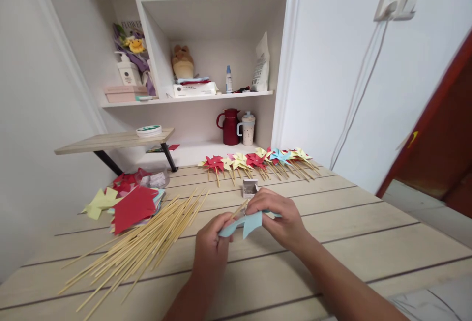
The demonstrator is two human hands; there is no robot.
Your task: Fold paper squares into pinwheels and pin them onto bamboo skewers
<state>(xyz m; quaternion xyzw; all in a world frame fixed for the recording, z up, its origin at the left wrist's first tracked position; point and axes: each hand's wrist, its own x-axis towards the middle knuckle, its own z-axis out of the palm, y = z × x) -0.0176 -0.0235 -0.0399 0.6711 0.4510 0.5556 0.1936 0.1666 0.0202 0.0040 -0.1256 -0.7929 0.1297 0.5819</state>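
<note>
Both my hands hold a light blue paper pinwheel [252, 223] above the table. My left hand [214, 235] is closed, thumb on top, around its left side and the end of a thin wooden stick [240, 208]. Fingers of my right hand [279, 215] pinch the pinwheel near its middle from above. Whatever joins paper and stick is hidden by the fingers. Just beyond my hands stands a small open box [250, 188]. To the left lies a loose pile of wooden sticks [147, 245].
Finished-looking pinwheels on sticks [254, 160] line the table's back edge. Red cut paper sheets [134, 209] and a yellow paper piece [99, 203] lie at the left, near a small raised shelf [110, 142]. A red jug [231, 127] and a cup [248, 128] stand behind.
</note>
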